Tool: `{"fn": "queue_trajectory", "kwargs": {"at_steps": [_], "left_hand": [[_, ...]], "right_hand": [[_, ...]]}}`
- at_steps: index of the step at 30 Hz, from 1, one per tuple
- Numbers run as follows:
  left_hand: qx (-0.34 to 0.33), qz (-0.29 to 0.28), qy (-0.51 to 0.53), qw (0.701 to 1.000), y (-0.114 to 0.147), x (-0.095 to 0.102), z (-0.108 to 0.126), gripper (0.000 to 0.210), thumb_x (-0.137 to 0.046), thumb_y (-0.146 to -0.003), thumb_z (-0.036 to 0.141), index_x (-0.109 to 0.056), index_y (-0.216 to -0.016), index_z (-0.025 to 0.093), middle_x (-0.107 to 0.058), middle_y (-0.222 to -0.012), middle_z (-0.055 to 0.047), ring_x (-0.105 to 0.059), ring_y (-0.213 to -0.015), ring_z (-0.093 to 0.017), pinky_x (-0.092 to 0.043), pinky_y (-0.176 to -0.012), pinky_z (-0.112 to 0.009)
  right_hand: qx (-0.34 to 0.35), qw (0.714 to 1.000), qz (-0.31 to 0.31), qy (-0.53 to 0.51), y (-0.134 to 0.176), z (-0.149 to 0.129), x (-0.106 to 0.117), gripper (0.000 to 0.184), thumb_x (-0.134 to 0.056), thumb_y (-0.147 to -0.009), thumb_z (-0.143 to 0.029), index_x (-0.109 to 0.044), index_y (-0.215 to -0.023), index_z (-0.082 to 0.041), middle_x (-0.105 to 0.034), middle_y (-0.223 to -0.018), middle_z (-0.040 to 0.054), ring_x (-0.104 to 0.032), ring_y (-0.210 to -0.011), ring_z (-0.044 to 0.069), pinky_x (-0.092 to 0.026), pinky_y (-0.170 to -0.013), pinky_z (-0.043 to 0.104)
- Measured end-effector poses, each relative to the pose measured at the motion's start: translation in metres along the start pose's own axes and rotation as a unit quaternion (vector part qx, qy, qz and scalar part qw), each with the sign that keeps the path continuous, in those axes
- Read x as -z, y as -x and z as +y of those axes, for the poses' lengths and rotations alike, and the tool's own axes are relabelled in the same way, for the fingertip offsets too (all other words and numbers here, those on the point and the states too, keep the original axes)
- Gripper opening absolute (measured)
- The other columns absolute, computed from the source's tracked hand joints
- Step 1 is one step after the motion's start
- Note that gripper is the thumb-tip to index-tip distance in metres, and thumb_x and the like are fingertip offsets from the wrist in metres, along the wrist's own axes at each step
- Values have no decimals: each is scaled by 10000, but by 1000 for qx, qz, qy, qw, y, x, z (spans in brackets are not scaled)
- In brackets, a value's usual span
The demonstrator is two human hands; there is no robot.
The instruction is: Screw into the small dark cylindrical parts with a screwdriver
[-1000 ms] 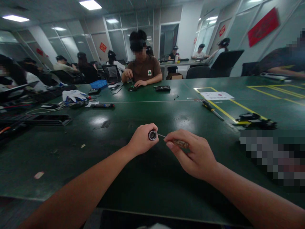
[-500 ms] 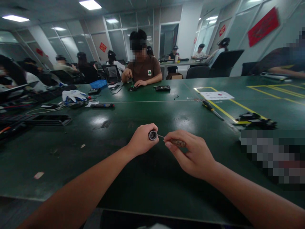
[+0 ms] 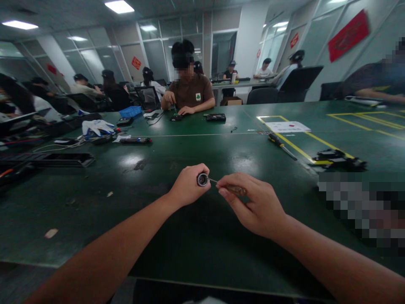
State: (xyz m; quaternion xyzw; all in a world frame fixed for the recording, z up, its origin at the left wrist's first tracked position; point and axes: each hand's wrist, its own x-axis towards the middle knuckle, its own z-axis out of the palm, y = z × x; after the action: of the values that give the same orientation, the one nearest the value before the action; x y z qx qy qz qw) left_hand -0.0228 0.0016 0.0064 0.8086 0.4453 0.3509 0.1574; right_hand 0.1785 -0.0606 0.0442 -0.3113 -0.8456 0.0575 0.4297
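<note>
My left hand (image 3: 190,185) is closed around a dark cylindrical part (image 3: 202,180), whose round, metal-rimmed open end faces me. The rest of that part is hidden inside my fingers. Between the thumb and fingers of my right hand (image 3: 256,202) is a small screwdriver (image 3: 237,190) with a brownish, see-through handle. Its thin shaft points left and meets the side of the cylindrical part near the rim; the exact spot where the tip sits is too small to make out. Both hands are held above the green table (image 3: 177,253).
A yellow-and-black screwdriver (image 3: 281,145) lies at the right beside black parts (image 3: 338,160) and a printed sheet (image 3: 287,126). Left are white gloves (image 3: 98,127), a pen-like tool (image 3: 136,140) and a long black tray (image 3: 60,159). Across the table a person (image 3: 190,88) works on a small device.
Almost nothing differs. The view has shifted very slightly, and both hands keep the same grip and position on the cylindrical part and the screwdriver.
</note>
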Motion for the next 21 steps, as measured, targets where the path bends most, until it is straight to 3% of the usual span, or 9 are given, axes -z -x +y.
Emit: {"fn": "queue_trajectory", "kwargs": {"at_steps": [21], "left_hand": [[-6,-13,-12,1000,0,0,0,130,-665,-738,174,-543,-779,198,-595,-713,38,-530,-658,-133,-357,-654,-277]], "right_hand": [[-10,1000,-15,-15,0,1,0,109,-581,-949,-188,-659,-1026,-195,-737,-906,46,-703,-796,163,-550,-742,276]]}}
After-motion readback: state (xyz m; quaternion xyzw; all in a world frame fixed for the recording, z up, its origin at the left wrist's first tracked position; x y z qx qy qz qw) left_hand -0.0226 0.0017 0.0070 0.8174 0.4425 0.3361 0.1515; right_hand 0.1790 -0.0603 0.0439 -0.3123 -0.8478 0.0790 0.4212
